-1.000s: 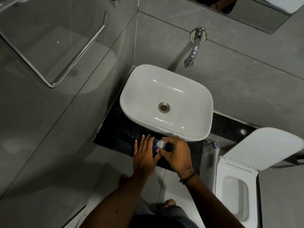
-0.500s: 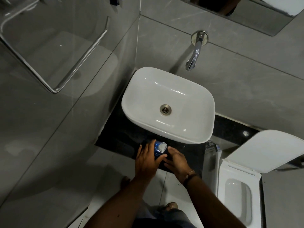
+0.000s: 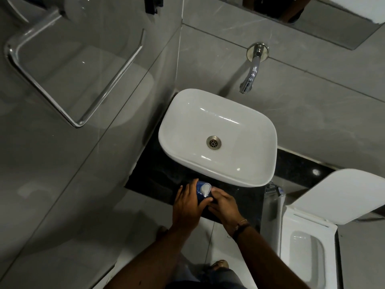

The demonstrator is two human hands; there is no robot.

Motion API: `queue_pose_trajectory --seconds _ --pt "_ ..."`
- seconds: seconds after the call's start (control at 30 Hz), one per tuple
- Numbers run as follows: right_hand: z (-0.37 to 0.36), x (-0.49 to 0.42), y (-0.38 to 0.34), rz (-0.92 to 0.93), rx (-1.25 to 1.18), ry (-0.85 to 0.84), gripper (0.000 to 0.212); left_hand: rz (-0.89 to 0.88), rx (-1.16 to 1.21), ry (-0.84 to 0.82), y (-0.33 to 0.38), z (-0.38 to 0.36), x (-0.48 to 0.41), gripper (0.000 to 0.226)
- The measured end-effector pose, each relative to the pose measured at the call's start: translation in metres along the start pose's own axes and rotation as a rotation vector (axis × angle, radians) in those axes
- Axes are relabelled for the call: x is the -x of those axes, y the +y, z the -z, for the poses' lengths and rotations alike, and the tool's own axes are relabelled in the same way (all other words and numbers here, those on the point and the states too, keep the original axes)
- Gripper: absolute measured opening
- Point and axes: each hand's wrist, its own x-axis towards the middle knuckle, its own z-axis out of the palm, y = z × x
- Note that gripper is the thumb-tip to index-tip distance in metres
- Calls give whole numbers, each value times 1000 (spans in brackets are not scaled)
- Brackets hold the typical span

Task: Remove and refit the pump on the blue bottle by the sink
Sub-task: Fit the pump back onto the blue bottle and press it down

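The blue bottle (image 3: 200,189) stands on the black counter (image 3: 158,176) just in front of the white sink (image 3: 218,138). Its white pump (image 3: 205,189) sits on top, spout pointing toward me. My left hand (image 3: 188,202) wraps the bottle's left side, thumb across the front. My right hand (image 3: 224,204) rests against the bottle's right side lower down, fingers touching it. Most of the bottle's body is hidden between the two hands.
A chrome tap (image 3: 251,74) juts from the grey tiled wall over the sink. An open white toilet (image 3: 308,247) stands at the right, a jet spray (image 3: 275,190) beside it. A glass shower panel with a chrome handle (image 3: 68,80) fills the left.
My right hand has dropped from the pump head to the bottle's lower right side. The white pump is now uncovered, and my left hand has closed around the bottle.
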Motion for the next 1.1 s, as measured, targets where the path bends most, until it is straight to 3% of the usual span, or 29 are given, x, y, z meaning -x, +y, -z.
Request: queue_pose_trajectory --seconds 0.27,0.53,0.67,0.87,1.1 --pt "-78 -15 -16 -21 10 -86 13 71 9 61 -42 61 -32 84" --pt "-156 -24 -17 -32 99 -148 32 209 90 79 -87 105 -42 75" --pt "-168 -27 -10 -54 88 -163 31 253 97 48 -98 111 -42 77" --pt "-173 -30 -2 -41 30 -156 15 272 102 40 -105 110 -40 84" --pt "-175 -30 -1 -31 17 -133 32 260 73 81 -102 111 -38 103"
